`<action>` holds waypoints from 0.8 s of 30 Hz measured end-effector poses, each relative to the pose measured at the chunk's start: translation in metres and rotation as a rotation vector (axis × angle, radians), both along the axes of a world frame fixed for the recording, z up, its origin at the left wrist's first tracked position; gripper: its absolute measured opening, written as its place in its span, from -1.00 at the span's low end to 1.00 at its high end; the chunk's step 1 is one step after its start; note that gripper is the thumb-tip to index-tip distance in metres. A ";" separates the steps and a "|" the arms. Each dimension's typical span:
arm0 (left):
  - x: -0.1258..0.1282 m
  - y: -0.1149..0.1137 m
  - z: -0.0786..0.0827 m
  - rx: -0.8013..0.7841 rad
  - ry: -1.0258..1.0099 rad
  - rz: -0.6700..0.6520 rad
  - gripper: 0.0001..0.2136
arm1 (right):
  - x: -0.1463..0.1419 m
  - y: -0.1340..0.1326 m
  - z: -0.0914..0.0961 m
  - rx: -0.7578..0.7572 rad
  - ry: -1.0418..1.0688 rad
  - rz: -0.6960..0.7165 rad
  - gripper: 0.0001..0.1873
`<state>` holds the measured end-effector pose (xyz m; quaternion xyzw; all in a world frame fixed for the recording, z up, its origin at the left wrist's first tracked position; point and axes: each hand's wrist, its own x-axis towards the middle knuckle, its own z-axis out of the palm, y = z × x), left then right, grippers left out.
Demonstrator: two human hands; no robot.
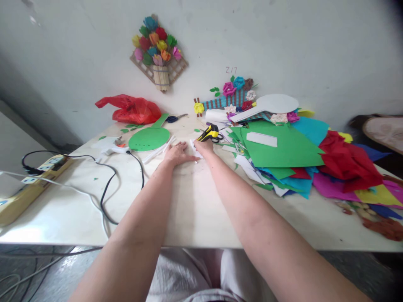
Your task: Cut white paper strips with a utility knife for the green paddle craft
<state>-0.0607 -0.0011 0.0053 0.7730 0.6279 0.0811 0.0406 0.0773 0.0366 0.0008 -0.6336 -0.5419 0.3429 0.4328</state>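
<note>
My left hand (176, 152) lies flat on the white table (189, 201), fingers stretched out, pressing on a small white paper piece (194, 151). My right hand (204, 145) is beside it, fingers closed around yellow-and-black scissors (210, 133) whose blades point left over the paper. A green paddle-shaped card (149, 138) lies just left of my hands.
A glue gun (110, 147) with a black cable lies at the left, near a power strip (34, 176). A red plastic bag (132, 110) sits at the back. A pile of coloured paper (302, 159) fills the right. Paper flower crafts (157, 50) hang on the wall.
</note>
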 end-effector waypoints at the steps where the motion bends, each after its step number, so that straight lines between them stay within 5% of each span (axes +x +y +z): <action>1: 0.000 0.000 0.000 -0.001 0.003 0.000 -0.18 | 0.000 -0.001 0.000 -0.002 -0.004 -0.003 -0.83; 24: 0.001 -0.003 0.002 -0.008 -0.013 0.013 -0.20 | 0.002 -0.006 0.003 0.012 -0.028 0.017 -0.85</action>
